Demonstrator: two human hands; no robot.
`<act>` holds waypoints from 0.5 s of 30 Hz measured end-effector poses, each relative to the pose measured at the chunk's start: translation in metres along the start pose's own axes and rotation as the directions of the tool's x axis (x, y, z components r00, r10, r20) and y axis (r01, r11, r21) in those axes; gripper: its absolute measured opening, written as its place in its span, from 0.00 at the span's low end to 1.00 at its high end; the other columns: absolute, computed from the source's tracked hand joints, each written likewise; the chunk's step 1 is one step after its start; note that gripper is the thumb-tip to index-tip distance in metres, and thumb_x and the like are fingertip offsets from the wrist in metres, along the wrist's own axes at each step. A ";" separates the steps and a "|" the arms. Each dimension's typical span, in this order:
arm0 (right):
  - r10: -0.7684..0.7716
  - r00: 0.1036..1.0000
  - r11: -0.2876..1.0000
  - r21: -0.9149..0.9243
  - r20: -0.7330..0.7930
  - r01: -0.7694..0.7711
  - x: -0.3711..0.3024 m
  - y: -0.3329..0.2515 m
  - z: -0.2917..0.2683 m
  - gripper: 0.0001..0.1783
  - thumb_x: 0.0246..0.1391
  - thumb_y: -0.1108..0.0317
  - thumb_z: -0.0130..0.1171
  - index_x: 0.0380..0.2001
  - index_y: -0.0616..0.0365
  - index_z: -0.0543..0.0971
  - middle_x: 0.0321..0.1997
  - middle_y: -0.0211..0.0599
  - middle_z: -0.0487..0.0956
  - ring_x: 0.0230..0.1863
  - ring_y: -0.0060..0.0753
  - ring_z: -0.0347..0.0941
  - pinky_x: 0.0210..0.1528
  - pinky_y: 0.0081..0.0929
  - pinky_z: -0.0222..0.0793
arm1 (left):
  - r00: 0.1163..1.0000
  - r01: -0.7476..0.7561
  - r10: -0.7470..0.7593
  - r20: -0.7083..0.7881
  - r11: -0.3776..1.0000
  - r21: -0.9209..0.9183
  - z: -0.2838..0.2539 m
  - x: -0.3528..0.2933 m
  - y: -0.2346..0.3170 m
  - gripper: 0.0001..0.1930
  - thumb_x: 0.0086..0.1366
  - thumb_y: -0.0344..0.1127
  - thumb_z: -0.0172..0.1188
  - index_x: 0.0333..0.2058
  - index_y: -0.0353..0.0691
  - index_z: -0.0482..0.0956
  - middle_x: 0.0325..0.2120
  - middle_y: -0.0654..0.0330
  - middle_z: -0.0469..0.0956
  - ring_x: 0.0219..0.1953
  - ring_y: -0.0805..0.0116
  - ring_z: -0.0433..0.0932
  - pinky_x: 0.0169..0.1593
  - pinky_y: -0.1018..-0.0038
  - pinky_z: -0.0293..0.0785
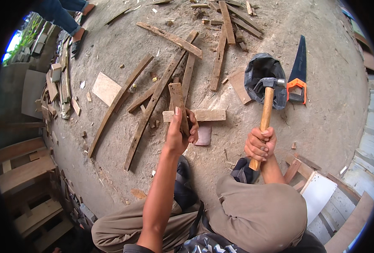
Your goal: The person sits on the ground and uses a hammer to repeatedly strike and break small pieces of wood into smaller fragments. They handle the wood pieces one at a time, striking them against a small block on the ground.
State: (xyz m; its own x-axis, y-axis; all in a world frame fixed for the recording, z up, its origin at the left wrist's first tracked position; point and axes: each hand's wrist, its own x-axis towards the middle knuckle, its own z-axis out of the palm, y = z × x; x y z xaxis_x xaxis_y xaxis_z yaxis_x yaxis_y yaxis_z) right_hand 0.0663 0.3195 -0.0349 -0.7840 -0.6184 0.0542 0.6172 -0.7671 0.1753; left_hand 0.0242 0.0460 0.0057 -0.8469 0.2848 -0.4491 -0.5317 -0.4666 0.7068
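My left hand (183,131) is closed around a short brown wooden board (177,96), tilted up with its far end pointing away from me. Behind that board, a paler plank (210,114) lies crosswise; whether the two touch I cannot tell. In my right hand (260,144) is a claw hammer (267,107), gripped near the bottom of its wooden handle with the metal head up. Beyond the hammer head sits a black plastic bag (258,65), its mouth open, partly hidden by the head.
A handsaw (299,67) with an orange and black handle lies right of the bag. Long wooden strips (161,97) are scattered ahead, with more scrap wood (227,29) farther off. Wooden pallets (26,168) stand at the left. Another person's legs (62,17) show at the upper left.
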 end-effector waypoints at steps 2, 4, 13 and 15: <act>-0.050 0.982 0.982 -0.187 -0.179 0.016 -0.005 0.003 0.010 0.18 0.61 0.63 0.47 0.17 0.51 0.62 0.08 0.26 0.60 0.03 0.17 0.54 0.02 0.19 0.54 | 1.000 -0.002 0.004 0.024 0.998 -0.067 0.006 -0.001 0.001 0.30 0.70 0.68 0.39 0.34 0.41 0.66 0.17 0.62 0.64 0.11 0.74 0.58 0.18 0.76 0.61; -0.232 0.877 0.858 -0.514 -0.421 -0.020 0.002 0.013 0.016 0.19 0.64 0.63 0.47 0.18 0.53 0.62 0.08 0.26 0.60 0.04 0.16 0.55 0.03 0.19 0.53 | 0.999 -0.011 0.016 0.040 0.990 -0.138 0.009 -0.003 -0.001 0.30 0.70 0.67 0.38 0.34 0.41 0.66 0.16 0.63 0.64 0.10 0.76 0.58 0.16 0.77 0.59; -0.685 0.618 0.121 -0.897 -0.386 -0.426 0.030 0.011 -0.012 0.12 0.60 0.64 0.62 0.36 0.64 0.79 0.21 0.30 0.75 0.18 0.19 0.71 0.20 0.21 0.67 | 0.985 0.000 0.091 0.147 0.850 -0.527 0.021 -0.004 -0.006 0.29 0.72 0.65 0.38 0.35 0.40 0.69 0.15 0.66 0.64 0.09 0.80 0.58 0.13 0.81 0.58; -0.718 0.639 -0.079 -0.879 -0.276 -0.469 0.033 0.004 -0.023 0.11 0.58 0.67 0.62 0.37 0.64 0.80 0.23 0.33 0.77 0.23 0.23 0.75 0.27 0.25 0.71 | 0.977 0.024 0.107 0.182 0.799 -0.601 0.023 -0.005 -0.008 0.29 0.72 0.64 0.39 0.35 0.41 0.69 0.15 0.66 0.64 0.09 0.81 0.59 0.13 0.82 0.59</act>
State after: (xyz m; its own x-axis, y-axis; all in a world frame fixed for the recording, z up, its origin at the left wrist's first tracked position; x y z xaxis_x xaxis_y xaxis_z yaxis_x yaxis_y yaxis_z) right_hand 0.0450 0.2920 -0.0546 -0.9255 0.1083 -0.3629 0.3779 0.2010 -0.9038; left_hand 0.0324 0.0678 0.0144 -0.8864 0.3807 -0.2635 -0.4402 -0.8693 0.2248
